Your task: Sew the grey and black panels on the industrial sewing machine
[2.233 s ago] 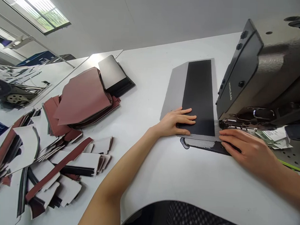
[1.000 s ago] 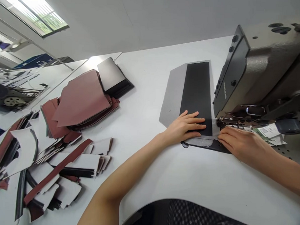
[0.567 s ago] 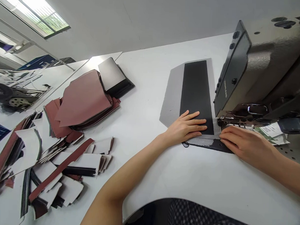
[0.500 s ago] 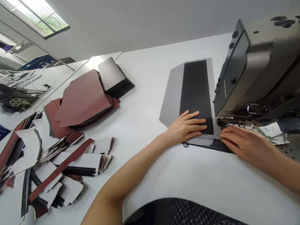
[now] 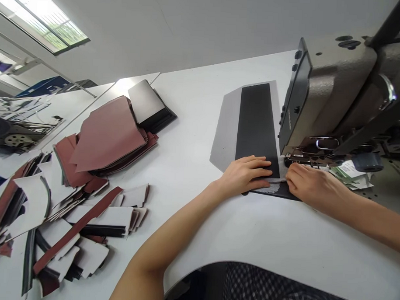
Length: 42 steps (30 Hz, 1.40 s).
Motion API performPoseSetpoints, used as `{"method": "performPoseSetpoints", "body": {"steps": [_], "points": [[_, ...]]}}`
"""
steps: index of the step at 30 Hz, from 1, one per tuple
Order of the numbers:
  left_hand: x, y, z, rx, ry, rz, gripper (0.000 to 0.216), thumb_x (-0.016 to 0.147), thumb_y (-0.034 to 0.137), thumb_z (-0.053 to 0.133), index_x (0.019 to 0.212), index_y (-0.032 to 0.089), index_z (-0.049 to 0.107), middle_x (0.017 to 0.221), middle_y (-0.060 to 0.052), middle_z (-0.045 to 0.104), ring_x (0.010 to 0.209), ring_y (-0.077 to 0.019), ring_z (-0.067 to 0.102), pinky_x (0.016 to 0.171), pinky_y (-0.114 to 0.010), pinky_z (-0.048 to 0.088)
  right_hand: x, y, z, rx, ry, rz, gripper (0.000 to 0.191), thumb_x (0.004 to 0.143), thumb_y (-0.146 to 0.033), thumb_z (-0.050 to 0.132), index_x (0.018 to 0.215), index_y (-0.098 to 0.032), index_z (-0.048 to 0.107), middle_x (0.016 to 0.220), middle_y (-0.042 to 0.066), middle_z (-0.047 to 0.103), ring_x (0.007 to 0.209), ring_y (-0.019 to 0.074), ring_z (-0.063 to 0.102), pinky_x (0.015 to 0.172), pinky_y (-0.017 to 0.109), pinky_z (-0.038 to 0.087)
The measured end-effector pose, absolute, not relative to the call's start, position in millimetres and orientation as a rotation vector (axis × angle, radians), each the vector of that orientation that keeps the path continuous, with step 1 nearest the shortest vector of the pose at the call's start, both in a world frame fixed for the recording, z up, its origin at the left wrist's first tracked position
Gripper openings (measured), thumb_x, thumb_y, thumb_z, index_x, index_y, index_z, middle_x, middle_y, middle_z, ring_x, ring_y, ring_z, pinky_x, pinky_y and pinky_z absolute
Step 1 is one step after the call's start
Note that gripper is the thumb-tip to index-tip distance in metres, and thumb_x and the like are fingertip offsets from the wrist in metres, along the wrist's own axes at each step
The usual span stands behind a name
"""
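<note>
My left hand [image 5: 245,173] lies flat, fingers together, on the lower end of a black strip [image 5: 256,125] stitched onto a grey mesh fabric panel [image 5: 228,133]. My right hand [image 5: 312,184] curls over the panel's near edge, just beside the presser foot [image 5: 304,158] of a grey industrial sewing machine [image 5: 323,93]. A dark fabric piece [image 5: 277,192] lies under that edge and sticks out below both hands. The needle area is hidden by the machine's parts and my fingers.
Left of the panel, on the white worktable [image 5: 194,115], lie a stack of reddish-brown cut pieces [image 5: 105,135] and a scattered heap of white-and-brown pieces [image 5: 86,220]. Paper labels [image 5: 348,170] sit behind the machine's foot. Checked fabric [image 5: 263,292] shows at the bottom edge.
The view has swung, shifting the machine left and down. My right hand has moved closer to my left hand, and its fingers now curl at the panel's edge.
</note>
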State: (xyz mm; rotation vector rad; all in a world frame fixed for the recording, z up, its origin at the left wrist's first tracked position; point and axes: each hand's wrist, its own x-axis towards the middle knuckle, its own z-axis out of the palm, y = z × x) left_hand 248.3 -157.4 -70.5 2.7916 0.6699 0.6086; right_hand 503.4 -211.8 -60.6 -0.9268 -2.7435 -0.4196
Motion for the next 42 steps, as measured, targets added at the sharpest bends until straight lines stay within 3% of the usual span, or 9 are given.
{"method": "performPoseSetpoints", "body": {"steps": [6,10,12,14,17,20,26,34,42], "points": [[259.5,-158.7,-76.8,2.989,0.622,0.660,0.028,0.105,0.026,0.042,0.096,0.016,0.067,0.111,-0.010,0.074,0.114,-0.0205,0.069,0.093,-0.033,0.059,508.8,-215.9,-69.2,-1.111,-2.525,-0.026,0.022,0.093,-0.012,0.048,0.080,-0.020,0.063,0.078,0.004,0.058,0.074,0.0174,0.055,0.064,0.030,0.041],[267.3,-156.6,-71.7,3.125,0.740,0.587,0.029,0.105,0.021,0.039,0.089,0.016,0.063,0.103,-0.008,0.074,0.090,-0.0167,0.071,0.069,-0.026,0.057,504.2,-220.6,-67.0,-1.143,-2.559,-0.056,0.025,0.096,-0.013,0.044,0.084,-0.020,0.064,0.086,0.006,0.063,0.087,0.0200,0.059,0.071,0.032,0.045],[267.3,-156.0,-67.5,3.116,0.762,0.583,0.031,0.105,0.024,0.038,0.089,0.016,0.064,0.102,-0.006,0.074,0.086,-0.0150,0.069,0.064,-0.025,0.053,499.9,-222.6,-68.3,-1.195,-2.545,-0.111,0.029,0.096,-0.008,0.040,0.083,-0.020,0.063,0.090,0.007,0.063,0.093,0.0212,0.060,0.074,0.033,0.045],[264.9,-157.2,-65.3,3.043,0.770,0.605,0.034,0.106,0.035,0.040,0.091,0.017,0.064,0.105,-0.006,0.074,0.088,-0.0149,0.068,0.064,-0.025,0.052,494.9,-223.7,-70.2,-1.279,-2.485,-0.135,0.029,0.097,-0.009,0.039,0.083,-0.020,0.062,0.091,0.008,0.063,0.094,0.0220,0.060,0.071,0.033,0.044],[261.3,-161.1,-66.1,2.957,0.790,0.625,0.038,0.103,0.047,0.043,0.091,0.019,0.065,0.109,-0.006,0.072,0.093,-0.0157,0.067,0.068,-0.026,0.051,488.3,-223.1,-71.0,-1.453,-2.320,-0.052,0.022,0.098,-0.018,0.044,0.080,-0.020,0.058,0.086,0.005,0.063,0.080,0.0184,0.061,0.062,0.031,0.040],[262.9,-163.2,-68.4,2.934,0.835,0.615,0.033,0.105,0.039,0.041,0.090,0.021,0.064,0.109,-0.004,0.072,0.096,-0.0160,0.064,0.073,-0.028,0.049,484.2,-221.3,-68.5,-1.597,-2.167,0.060,0.020,0.095,-0.025,0.050,0.075,-0.021,0.054,0.080,0.000,0.062,0.068,0.0147,0.058,0.056,0.030,0.035],[271.4,-156.2,-68.9,2.939,0.959,0.542,0.025,0.106,0.027,0.040,0.096,0.017,0.061,0.101,-0.006,0.070,0.090,-0.0188,0.060,0.075,-0.032,0.044,478.4,-221.0,-65.3,-1.694,-2.074,0.107,0.021,0.087,-0.027,0.053,0.066,-0.021,0.056,0.074,0.000,0.063,0.068,0.0166,0.058,0.055,0.030,0.030],[263.2,-156.9,-65.5,2.822,0.818,0.568,0.032,0.105,0.044,0.042,0.094,0.020,0.060,0.106,-0.005,0.069,0.094,-0.0172,0.062,0.082,-0.032,0.046,474.7,-218.8,-64.2,-1.795,-2.006,0.187,0.022,0.084,-0.031,0.055,0.064,-0.022,0.058,0.071,0.001,0.062,0.061,0.0168,0.054,0.056,0.030,0.029],[265.8,-161.2,-66.6,2.970,0.787,0.457,0.027,0.105,0.019,0.038,0.113,0.024,0.064,0.115,-0.003,0.070,0.104,-0.0172,0.059,0.085,-0.032,0.042,476.4,-219.3,-60.2,-1.760,-1.934,0.261,0.016,0.088,-0.034,0.057,0.077,-0.023,0.060,0.074,-0.002,0.063,0.064,0.0154,0.056,0.058,0.028,0.032]]}}
